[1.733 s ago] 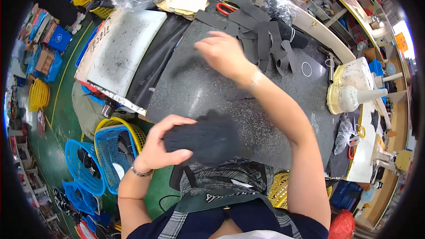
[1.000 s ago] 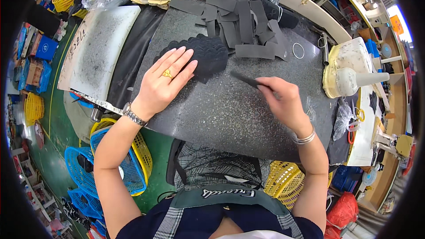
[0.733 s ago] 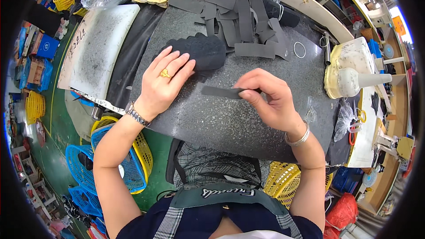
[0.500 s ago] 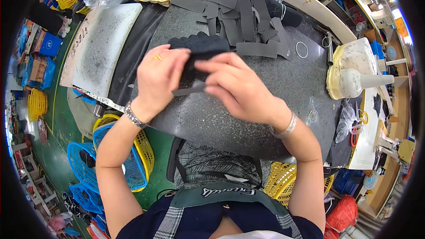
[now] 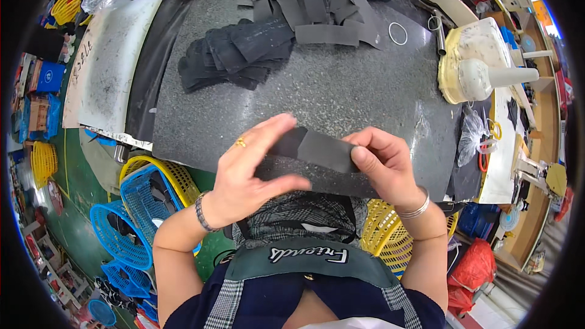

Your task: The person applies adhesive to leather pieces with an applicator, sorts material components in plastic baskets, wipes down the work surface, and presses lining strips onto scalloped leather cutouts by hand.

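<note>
A flat dark grey strip (image 5: 329, 152) is pinched at its right end between the thumb and fingers of my right hand (image 5: 390, 167), above the near edge of the dark work table (image 5: 359, 100). At its left end lies a blacker piece (image 5: 285, 145); whether the two are joined, I cannot tell. My left hand (image 5: 250, 167) is open beside that end, thumb and fingers spread around it without a visible grip. Farther off to the left, a loose pile of black fabric pieces (image 5: 237, 52) rests on the table. Several grey strips (image 5: 326, 35) are scattered at the far side.
A glue-stained white container (image 5: 451, 64) with a pale nozzle-like part stands at the right. A white ring (image 5: 398, 33) lies near the strips. A pale board (image 5: 113, 61) flanks the table's left side. Blue baskets (image 5: 119, 231) and a yellow basket (image 5: 381, 231) stand below.
My hands have come back from the black pile toward the table's near edge. The grey strip is now in my right hand, and my left fingers have spread. The view has shifted slightly.
</note>
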